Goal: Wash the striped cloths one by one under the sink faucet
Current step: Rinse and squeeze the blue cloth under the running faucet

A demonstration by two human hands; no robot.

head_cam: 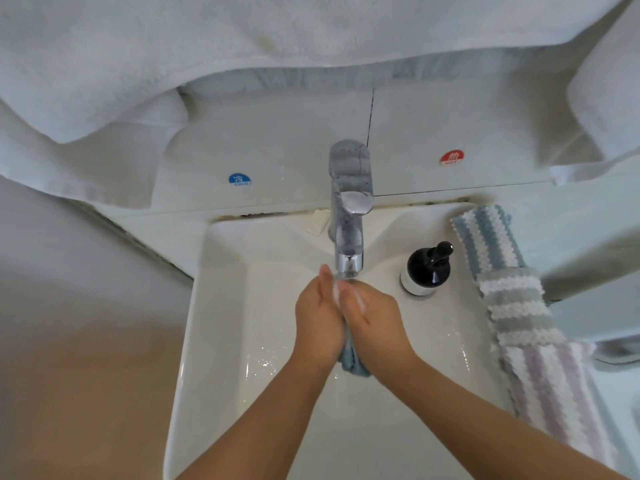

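Clearly the step in hand is rubbing one cloth (353, 362) under the tap, so start with what is nearest: both forearms reach in over the sink (214, 306). The left hand (320, 315) and right hand (372, 318) are pressed together palm to palm with fingers straight, squeezing the blue cloth between them; only its lower end shows under the wrists. Best to keep the bundle right below the faucet (349, 209) and work it between the palms so water runs through. Three more striped cloths (516, 299) lie along the right rim, beside a dark soap bottle (427, 268)
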